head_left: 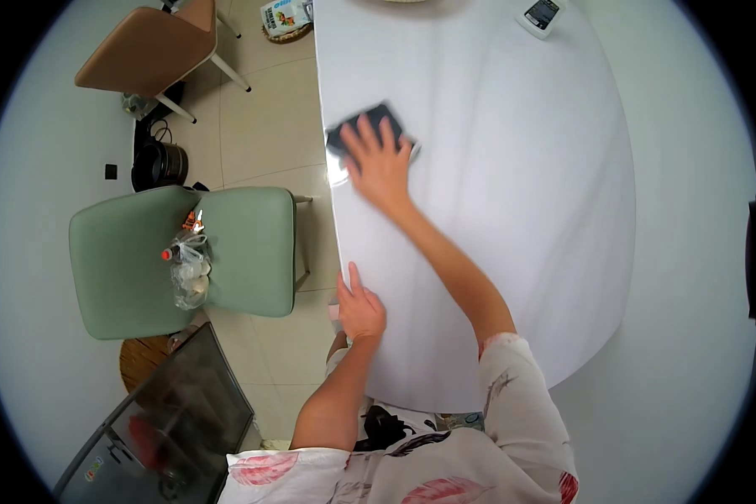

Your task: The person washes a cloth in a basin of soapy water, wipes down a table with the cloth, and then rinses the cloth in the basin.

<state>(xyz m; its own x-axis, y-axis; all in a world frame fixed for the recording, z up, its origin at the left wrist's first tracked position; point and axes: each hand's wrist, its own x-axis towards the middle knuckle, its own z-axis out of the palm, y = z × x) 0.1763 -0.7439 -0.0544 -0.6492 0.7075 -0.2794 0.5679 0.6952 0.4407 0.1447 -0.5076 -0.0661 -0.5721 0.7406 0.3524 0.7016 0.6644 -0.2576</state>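
Note:
A dark grey folded cloth (384, 115) lies on the white table (512, 210), close to its left edge. My right hand (381, 170) presses down on this cloth with fingers spread across it; hand and cloth are slightly blurred. A pale rim shows at the cloth's lower right corner. Nearer to my body, my left hand (361, 311) rests on the table's left edge, its visible fingers stretched out along the rim and nothing seen in it.
A green chair (252, 252) stands left of the table, holding a clear plastic bag (191, 281). Behind it are a brown chair (147, 55) and a black pot (160, 164). A white device with a dark screen (540, 15) sits at the table's far end. A dark glossy panel (168, 420) stands lower left.

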